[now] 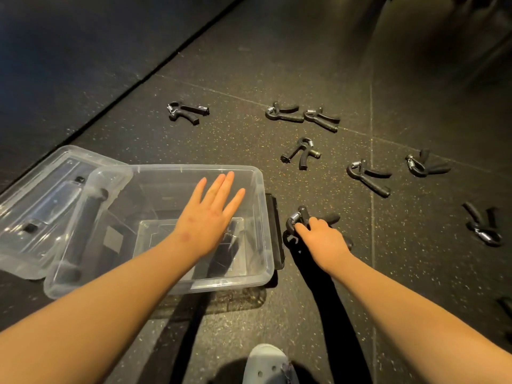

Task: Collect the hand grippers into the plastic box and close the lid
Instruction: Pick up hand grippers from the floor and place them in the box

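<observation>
Both bare arms reach forward. The left hand (pixel 206 217) lies flat, palm down, fingers straight and spread. The right hand (pixel 324 241) curls its fingers round a hand gripper (pixel 299 217).

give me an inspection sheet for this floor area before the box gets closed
surface: dark speckled rubber floor, tile seams visible
job's things: clear plastic box open, dark items inside, cannot tell what; lid lies off at its left; seven loose hand grippers scattered on the floor beyond and to the right of the box; nearest hand gripper on the floor beside the box's right end
clutter: nothing seen
hands: left hand open, fingers spread above the box; right hand grips the nearest hand gripper
cables: nothing seen
surroundings: white shoe at the bottom edge; darker floor strip at far left
</observation>
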